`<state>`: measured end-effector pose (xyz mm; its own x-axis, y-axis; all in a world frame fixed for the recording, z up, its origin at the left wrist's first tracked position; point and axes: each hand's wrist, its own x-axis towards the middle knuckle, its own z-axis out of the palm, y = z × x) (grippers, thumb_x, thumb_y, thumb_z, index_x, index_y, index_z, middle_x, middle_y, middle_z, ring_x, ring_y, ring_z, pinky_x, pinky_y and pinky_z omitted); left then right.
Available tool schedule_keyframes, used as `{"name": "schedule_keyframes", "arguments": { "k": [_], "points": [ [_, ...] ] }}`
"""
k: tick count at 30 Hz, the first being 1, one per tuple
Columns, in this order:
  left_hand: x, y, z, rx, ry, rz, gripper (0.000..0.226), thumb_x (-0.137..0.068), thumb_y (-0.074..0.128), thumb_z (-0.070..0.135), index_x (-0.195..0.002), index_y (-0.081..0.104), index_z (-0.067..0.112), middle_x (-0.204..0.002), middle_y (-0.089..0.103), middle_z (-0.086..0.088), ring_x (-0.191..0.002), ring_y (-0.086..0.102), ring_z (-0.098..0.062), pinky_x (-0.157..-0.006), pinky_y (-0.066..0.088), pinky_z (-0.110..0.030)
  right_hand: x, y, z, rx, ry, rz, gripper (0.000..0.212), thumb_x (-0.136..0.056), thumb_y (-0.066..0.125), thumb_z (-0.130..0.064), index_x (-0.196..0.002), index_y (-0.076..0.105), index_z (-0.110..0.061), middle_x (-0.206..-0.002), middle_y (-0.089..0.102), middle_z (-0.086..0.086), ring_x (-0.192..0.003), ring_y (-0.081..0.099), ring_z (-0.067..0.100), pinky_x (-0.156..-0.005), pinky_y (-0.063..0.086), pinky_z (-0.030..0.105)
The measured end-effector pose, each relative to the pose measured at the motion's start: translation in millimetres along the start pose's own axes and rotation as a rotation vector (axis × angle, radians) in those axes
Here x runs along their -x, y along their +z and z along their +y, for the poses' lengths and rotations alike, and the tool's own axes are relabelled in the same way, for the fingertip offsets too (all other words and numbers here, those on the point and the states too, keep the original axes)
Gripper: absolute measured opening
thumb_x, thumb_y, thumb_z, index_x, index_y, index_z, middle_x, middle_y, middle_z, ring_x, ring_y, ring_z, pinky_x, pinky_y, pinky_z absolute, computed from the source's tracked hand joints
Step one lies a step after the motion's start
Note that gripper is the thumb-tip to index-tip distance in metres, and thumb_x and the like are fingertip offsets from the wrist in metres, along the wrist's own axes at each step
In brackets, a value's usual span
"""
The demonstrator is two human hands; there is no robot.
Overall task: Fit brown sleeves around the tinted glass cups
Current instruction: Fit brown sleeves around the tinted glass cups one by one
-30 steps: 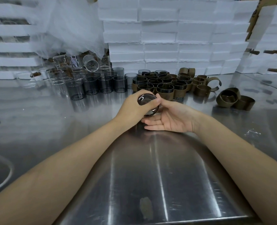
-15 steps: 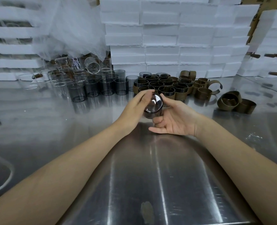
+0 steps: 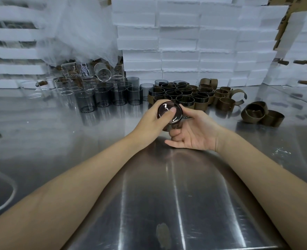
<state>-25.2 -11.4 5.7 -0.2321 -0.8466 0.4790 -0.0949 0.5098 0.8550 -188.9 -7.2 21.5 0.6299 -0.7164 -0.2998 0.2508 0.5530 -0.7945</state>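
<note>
Cup point(image 3: 176, 115), 1, tinted, gripped by left hand point(image 3: 149, 123) and right hand point(image 3: 197, 134); 2 sleeves point(image 3: 253, 112) lie far right.

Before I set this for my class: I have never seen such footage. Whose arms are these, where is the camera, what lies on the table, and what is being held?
There is no machine here. A person works bare-handed, and one camera worn on the head looks forward and down at the hands. The left hand and right hand together grip a tinted cup, its base turned towards the camera. On the steel table stand bare cups, sleeved cups and loose brown sleeves. White boxes are stacked behind.
</note>
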Motion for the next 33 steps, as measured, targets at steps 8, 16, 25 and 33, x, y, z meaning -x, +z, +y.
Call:
{"name": "schedule_keyframes", "arguments": {
  "k": [8, 16, 25, 33],
  "points": [
    [-1.6, -4.8, 2.7, -0.025, -0.053, 0.089, 0.041, -0.108, 0.029, 0.032, -0.097, 0.069, 0.030, -0.087, 0.074, 0.018, -0.087, 0.067, 0.004, -0.076, 0.046, -0.009, -0.4, 2.2, 1.4, 0.043, -0.028, 0.033, 0.053, -0.089, 0.056, -0.050, -0.114, 0.050, -0.004, -0.071, 0.058, 0.010, -0.059, 0.057, 0.015, -0.083, 0.058, 0.042],
    [-2.6, -11.0, -3.4, -0.002, -0.029, 0.148, 0.043, -0.107, 0.034, 0.027, -0.106, 0.071, 0.005, -0.099, 0.074, -0.001, -0.095, 0.069, -0.007, -0.088, 0.052, -0.023, -3.3, 4.0, 6.4, 0.201, -0.144, 0.039, 0.036, -0.077, 0.072, -0.037, -0.102, 0.070, -0.012, -0.071, 0.054, 0.005, -0.060, 0.050, 0.010, -0.079, 0.057, 0.035],
    [2.3, -7.2, 0.4, -0.169, 0.041, 0.128, 0.047, -0.085, 0.041, -0.024, -0.121, 0.061, -0.001, -0.114, 0.066, -0.016, -0.104, 0.061, -0.016, -0.091, 0.045, -0.013, -2.0, 5.8, 6.0, 0.257, -0.189, 0.097, 0.025, -0.076, 0.071, -0.021, -0.098, 0.063, -0.011, -0.064, 0.052, 0.004, -0.052, 0.047, 0.009, -0.077, 0.058, 0.031],
    [6.1, -7.8, 6.7, -0.301, 0.116, 0.108, 0.063, -0.082, 0.035, -0.022, -0.135, 0.057, 0.006, -0.135, 0.060, -0.008, -0.129, 0.052, -0.015, -0.111, 0.037, -0.021, -5.6, 3.6, 5.9, 0.289, -0.300, 0.232, 0.031, -0.073, 0.077, -0.017, -0.095, 0.055, -0.013, -0.058, 0.051, -0.001, -0.046, 0.046, 0.007, -0.073, 0.058, 0.029]
  ]
}}
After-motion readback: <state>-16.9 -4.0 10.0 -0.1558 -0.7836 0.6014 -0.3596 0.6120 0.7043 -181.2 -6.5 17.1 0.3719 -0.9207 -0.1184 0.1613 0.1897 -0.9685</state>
